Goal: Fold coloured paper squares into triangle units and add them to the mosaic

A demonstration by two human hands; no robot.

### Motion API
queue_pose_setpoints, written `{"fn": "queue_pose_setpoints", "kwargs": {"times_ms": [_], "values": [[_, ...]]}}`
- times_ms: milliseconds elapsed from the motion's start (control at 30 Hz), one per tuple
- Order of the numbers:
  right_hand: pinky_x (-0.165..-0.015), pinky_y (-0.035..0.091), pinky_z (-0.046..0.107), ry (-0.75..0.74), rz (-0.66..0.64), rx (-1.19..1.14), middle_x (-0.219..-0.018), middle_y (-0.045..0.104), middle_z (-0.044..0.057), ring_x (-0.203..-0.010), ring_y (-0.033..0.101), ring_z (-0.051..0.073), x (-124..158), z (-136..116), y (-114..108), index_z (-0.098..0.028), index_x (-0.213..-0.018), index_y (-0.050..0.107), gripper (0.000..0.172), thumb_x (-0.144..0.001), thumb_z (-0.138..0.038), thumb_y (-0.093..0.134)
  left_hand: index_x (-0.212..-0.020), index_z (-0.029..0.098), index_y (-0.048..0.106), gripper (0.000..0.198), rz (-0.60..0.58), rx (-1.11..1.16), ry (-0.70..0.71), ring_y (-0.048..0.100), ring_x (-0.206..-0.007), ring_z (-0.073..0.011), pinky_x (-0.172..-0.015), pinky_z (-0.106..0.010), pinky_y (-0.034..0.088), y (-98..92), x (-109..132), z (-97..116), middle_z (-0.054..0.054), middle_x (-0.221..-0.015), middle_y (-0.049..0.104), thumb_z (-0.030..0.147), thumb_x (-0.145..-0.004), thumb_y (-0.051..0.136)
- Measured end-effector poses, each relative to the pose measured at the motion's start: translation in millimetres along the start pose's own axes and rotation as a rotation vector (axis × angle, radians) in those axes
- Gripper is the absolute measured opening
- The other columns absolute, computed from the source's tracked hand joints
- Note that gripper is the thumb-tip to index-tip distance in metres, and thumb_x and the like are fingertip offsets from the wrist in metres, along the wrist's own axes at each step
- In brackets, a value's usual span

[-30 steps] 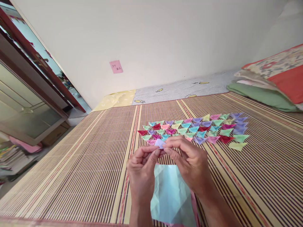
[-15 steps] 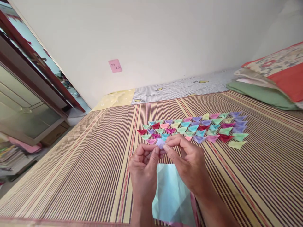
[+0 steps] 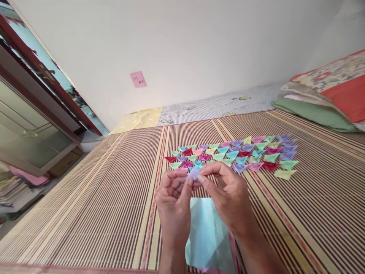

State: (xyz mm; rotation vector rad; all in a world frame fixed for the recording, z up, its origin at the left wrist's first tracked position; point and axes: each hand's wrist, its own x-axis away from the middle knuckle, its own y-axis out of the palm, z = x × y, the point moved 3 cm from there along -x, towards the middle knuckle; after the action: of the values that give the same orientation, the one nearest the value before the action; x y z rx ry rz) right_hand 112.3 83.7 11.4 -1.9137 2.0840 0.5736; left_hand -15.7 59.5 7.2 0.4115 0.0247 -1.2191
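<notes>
Between my two hands is a small piece of folded lilac paper (image 3: 194, 174), its peak pointing up. My left hand (image 3: 174, 198) pinches its left side between thumb and fingers. On the other side, my right hand (image 3: 226, 194) grips the right edge with thumb and forefinger. Just beyond my fingers lie several rows of small folded paper boats (image 3: 219, 156) in red, green, blue, purple, pink and yellow. Below my hands rests a light blue sheet of paper (image 3: 208, 236), partly covered by my right wrist, with pink paper showing under its edge.
A striped bamboo mat (image 3: 94, 201) spreads under everything. Folded bedding and a red floral pillow (image 3: 339, 82) are piled at the far right. A checked cloth (image 3: 211, 104) runs along the wall, where a pink note (image 3: 138, 79) is stuck. Books (image 3: 17, 190) are stacked at the left.
Both hands stay in nearly the same place, still pinching the lilac paper. Its peak shows slightly more between the fingers now.
</notes>
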Motion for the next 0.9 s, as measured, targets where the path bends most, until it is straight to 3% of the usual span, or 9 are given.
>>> {"fn": "queue_pose_setpoints", "kwargs": {"times_ms": [200,367,500,900], "values": [[-0.073,0.062,0.029,0.052,-0.081,-0.004,-0.088,0.073,0.001,-0.083,0.072,0.017,-1.5,-1.8,-1.3,-0.023,-0.092,0.071,0.003,-0.089,-0.022,0.070,-0.090,0.018,0.077,0.015,-0.045,0.002,-0.073,0.077,-0.072,-0.0164,-0.073,-0.027,0.064,-2.7,-4.1,-3.2,-0.004,-0.080,0.080,0.028,-0.082,0.085],[-0.076,0.062,0.031,0.128,-0.129,-0.045,-0.092,0.075,0.004,-0.086,0.073,0.018,-1.0,-0.6,1.4,-0.021,-0.101,0.072,0.011,-0.092,-0.027,0.068,-0.085,0.019,0.077,0.011,0.007,0.036,-0.072,0.074,-0.069,-0.0139,-0.075,-0.026,0.062,-5.1,-4.4,0.3,-0.002,-0.076,0.079,0.027,-0.082,0.086],[-0.074,0.064,0.032,0.220,-0.177,-0.136,-0.088,0.077,0.005,-0.083,0.074,0.020,-0.5,0.3,5.4,-0.020,-0.094,0.074,0.016,-0.093,-0.035,0.070,-0.083,0.019,0.078,0.012,0.020,0.030,-0.051,0.072,-0.070,-0.0140,-0.075,-0.027,0.063,-5.2,-5.4,0.3,-0.002,-0.077,0.077,0.027,-0.080,0.087],[-0.085,0.062,0.034,0.265,-0.221,-0.166,-0.088,0.077,0.005,-0.081,0.073,0.019,-3.0,0.0,0.6,-0.019,-0.090,0.074,0.017,-0.091,-0.035,0.069,-0.080,0.020,0.079,0.007,-0.036,-0.007,0.002,0.067,-0.073,-0.0114,-0.070,-0.020,0.056,-3.9,-3.5,-5.3,0.000,-0.077,0.074,0.022,-0.081,0.086]]}}
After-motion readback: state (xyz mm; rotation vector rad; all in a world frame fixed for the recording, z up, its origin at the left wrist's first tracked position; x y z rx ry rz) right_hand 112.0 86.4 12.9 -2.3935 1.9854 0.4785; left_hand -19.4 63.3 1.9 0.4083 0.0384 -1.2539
